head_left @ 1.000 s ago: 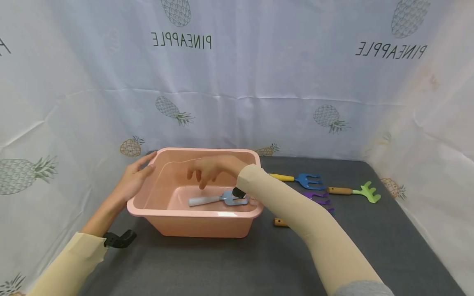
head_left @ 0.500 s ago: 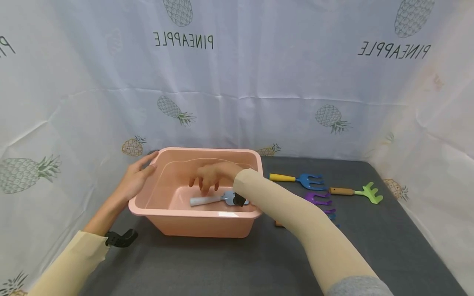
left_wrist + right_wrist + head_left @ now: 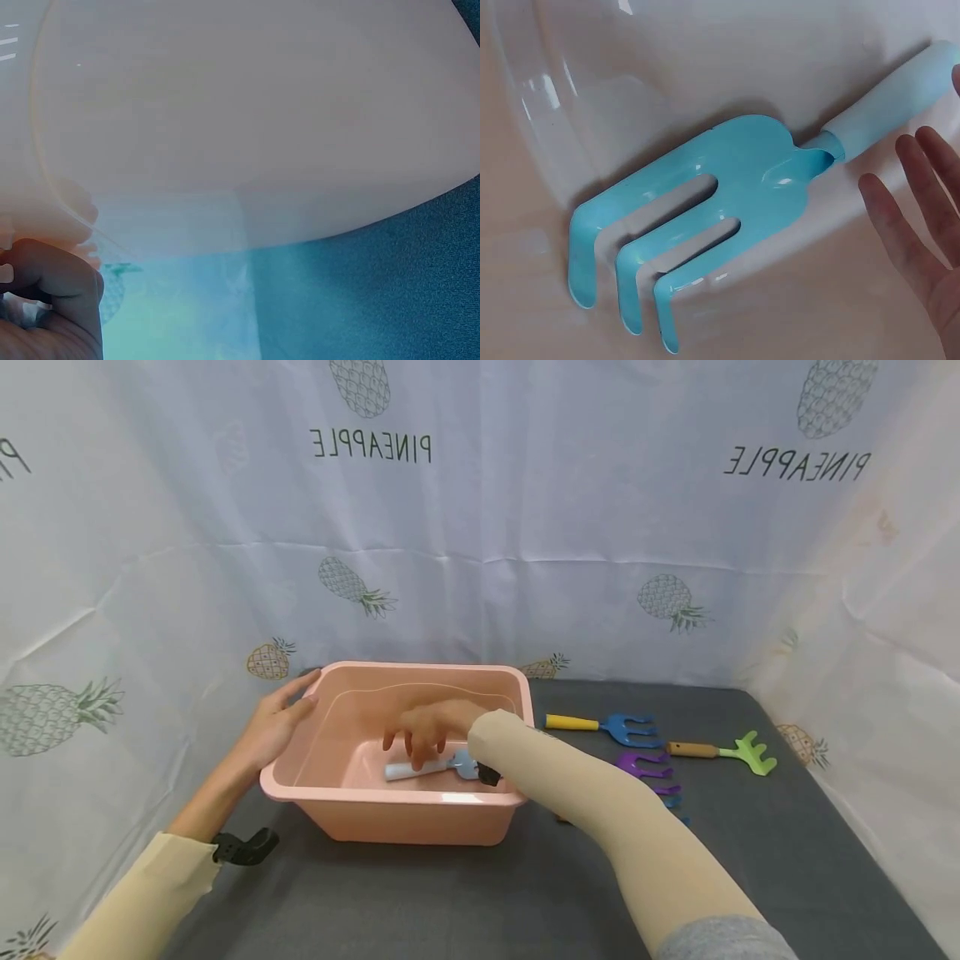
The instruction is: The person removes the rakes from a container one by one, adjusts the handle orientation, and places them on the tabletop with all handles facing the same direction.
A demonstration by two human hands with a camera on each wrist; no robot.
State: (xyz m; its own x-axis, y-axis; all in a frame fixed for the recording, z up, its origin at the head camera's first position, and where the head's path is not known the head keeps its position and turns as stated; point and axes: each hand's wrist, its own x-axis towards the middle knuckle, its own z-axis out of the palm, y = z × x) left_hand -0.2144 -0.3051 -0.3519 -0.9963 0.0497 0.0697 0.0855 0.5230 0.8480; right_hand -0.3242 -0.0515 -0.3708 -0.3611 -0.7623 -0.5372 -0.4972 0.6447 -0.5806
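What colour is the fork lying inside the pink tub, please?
Light blue fork, paler handle; clearest in the right wrist view.

pink tub, light blue fork, pineapple-print cloth.

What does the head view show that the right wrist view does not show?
Only the head view shows the left hand on the tub's rim, the blue fork, green rake and purple tools on the grey mat. Only the right wrist view shows the three curved tines of the light-blue fork up close. Both show that fork, the pink tub and the open right hand over the handle.
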